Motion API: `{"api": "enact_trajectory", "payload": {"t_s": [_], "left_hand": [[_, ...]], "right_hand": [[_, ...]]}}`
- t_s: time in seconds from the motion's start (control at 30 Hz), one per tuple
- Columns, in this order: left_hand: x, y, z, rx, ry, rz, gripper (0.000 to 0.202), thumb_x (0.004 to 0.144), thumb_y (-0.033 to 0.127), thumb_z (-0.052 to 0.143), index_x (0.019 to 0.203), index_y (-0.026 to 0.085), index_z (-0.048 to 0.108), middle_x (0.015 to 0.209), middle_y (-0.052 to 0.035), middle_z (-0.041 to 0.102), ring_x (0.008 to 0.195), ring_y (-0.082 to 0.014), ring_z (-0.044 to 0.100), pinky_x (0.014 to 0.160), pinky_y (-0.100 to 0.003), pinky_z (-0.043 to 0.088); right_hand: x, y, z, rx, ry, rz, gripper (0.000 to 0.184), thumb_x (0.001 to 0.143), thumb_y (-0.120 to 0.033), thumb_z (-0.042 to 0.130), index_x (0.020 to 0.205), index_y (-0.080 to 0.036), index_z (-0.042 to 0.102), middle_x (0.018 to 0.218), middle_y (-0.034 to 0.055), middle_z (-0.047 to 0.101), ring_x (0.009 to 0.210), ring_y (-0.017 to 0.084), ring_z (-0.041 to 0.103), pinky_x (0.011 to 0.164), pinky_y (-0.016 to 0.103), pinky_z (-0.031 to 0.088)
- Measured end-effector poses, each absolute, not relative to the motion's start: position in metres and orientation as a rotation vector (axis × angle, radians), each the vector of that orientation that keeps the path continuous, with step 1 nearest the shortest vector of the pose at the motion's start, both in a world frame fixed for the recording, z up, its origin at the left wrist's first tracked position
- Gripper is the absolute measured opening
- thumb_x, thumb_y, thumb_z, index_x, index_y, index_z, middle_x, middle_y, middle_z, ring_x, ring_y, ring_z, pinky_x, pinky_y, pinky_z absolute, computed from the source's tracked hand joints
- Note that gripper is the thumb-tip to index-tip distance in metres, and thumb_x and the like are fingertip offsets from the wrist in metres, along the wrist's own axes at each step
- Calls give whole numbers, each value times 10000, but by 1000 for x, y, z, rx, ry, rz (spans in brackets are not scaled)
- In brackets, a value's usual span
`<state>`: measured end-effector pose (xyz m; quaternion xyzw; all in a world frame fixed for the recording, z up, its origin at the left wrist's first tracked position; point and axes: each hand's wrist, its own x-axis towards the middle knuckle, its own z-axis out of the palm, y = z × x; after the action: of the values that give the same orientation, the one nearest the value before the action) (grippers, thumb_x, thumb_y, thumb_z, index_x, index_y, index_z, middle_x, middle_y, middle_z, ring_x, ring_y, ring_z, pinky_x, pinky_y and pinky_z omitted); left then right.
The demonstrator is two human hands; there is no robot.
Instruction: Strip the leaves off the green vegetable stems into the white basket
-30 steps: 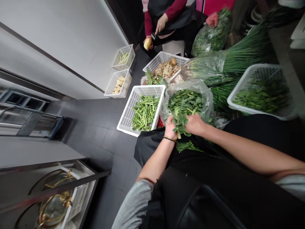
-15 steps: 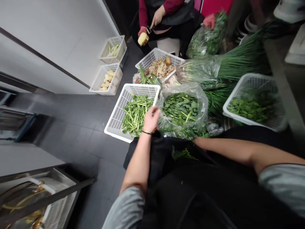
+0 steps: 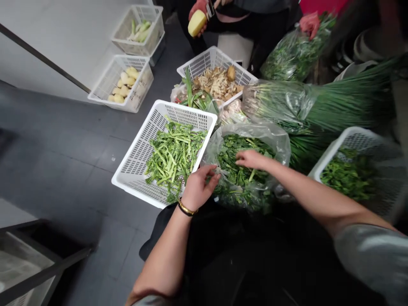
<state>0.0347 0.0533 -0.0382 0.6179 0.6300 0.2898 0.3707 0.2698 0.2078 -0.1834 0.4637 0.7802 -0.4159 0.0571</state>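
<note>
A clear plastic bag (image 3: 280,140) of dark leafy greens (image 3: 234,146) lies open in front of me. My right hand (image 3: 251,160) reaches over the greens, fingers bent and drawn together on some leaves; their tips are partly blurred. Between the bag and the white basket (image 3: 132,170) is my left hand (image 3: 200,185), its thumb and fingers apart at the bag's near-left rim, with nothing seen in them. Cut green stalks (image 3: 174,155) lie in that basket. A gold bracelet (image 3: 186,208) circles my left wrist.
Behind stands a basket of peelings (image 3: 213,83). Peeled potatoes (image 3: 126,83) fill a basket by the wall. A person's gloved hand holds a peeled potato (image 3: 197,23). Bundled green stalks (image 3: 338,106) and a basket of greens (image 3: 347,174) lie to the right.
My right hand has moved from my lap up and over the bag of greens. My left hand has turned toward the bag, fingers spreading. The leaf on my apron no longer shows; the view has shifted.
</note>
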Motion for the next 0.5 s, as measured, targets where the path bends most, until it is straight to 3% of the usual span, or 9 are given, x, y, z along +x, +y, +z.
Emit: {"api": "enact_trajectory", "payload": {"t_s": [0.1, 0.27, 0.33, 0.5], "left_hand": [[35, 54, -37, 1583, 1593, 717, 328, 867, 369, 506, 1121, 172, 571, 881, -52, 665, 706, -137, 597, 662, -256, 463], [39, 53, -32, 1694, 1454, 638, 329, 872, 369, 490, 1106, 155, 579, 928, -89, 659, 814, -177, 625, 721, -280, 475], [42, 52, -32, 1718, 1436, 631, 335, 871, 375, 489, 1102, 150, 582, 923, -91, 662, 799, -177, 627, 716, -282, 476], [48, 52, -38, 1752, 1432, 660, 336, 863, 371, 497, 1107, 155, 577, 856, -54, 673, 726, -154, 621, 695, -266, 472]], "right_hand": [[287, 265, -210, 1686, 2092, -948, 786, 616, -395, 777, 1273, -99, 462, 1292, 202, 484, 1221, 355, 425, 1024, 444, 331], [320, 240, -241, 1801, 1788, -725, 1013, 646, -549, 695, 1396, -40, 241, 1279, 275, 456, 1155, 336, 508, 914, 407, 420], [321, 217, -237, 1779, 1783, -648, 964, 673, -519, 676, 1391, -46, 241, 1257, 275, 470, 1125, 337, 532, 865, 399, 444], [307, 177, -188, 1667, 1943, -535, 524, 739, -291, 578, 1211, -92, 468, 1087, 198, 606, 1005, 312, 602, 771, 373, 469]]}}
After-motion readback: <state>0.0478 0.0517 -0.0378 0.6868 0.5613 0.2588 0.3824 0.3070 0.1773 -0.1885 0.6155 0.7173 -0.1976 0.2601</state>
